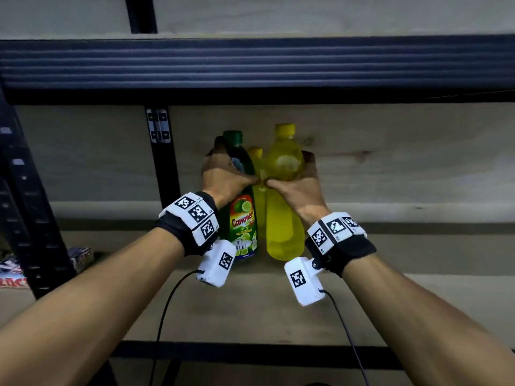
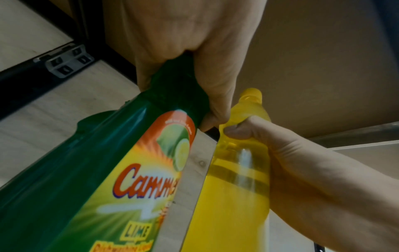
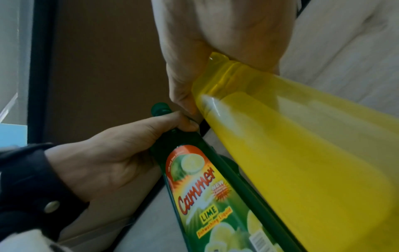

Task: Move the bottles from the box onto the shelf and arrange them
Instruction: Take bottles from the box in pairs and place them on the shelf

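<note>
A green lime dish-soap bottle [image 1: 243, 218] stands upright on the wooden shelf [image 1: 390, 288], and my left hand [image 1: 227, 174] grips its upper part just below the green cap. Right beside it stands a yellow bottle [image 1: 284, 213], its shoulder held by my right hand [image 1: 298, 179]. My two thumbs nearly touch between the bottles. A smaller yellow bottle [image 1: 257, 174] stands behind the gap, mostly hidden. The wrist views show the green bottle [image 2: 108, 170] [image 3: 207, 196] and the yellow bottle [image 2: 235, 187] [image 3: 302, 153] close up, each with fingers wrapped round its neck.
A dark metal beam [image 1: 250, 68] of the upper shelf runs overhead. A black upright post [image 1: 164, 162] stands just left of the bottles, another post [image 1: 25, 204] at far left. Packaged goods [image 1: 16, 271] lie on the neighbouring shelf. The box is not in view.
</note>
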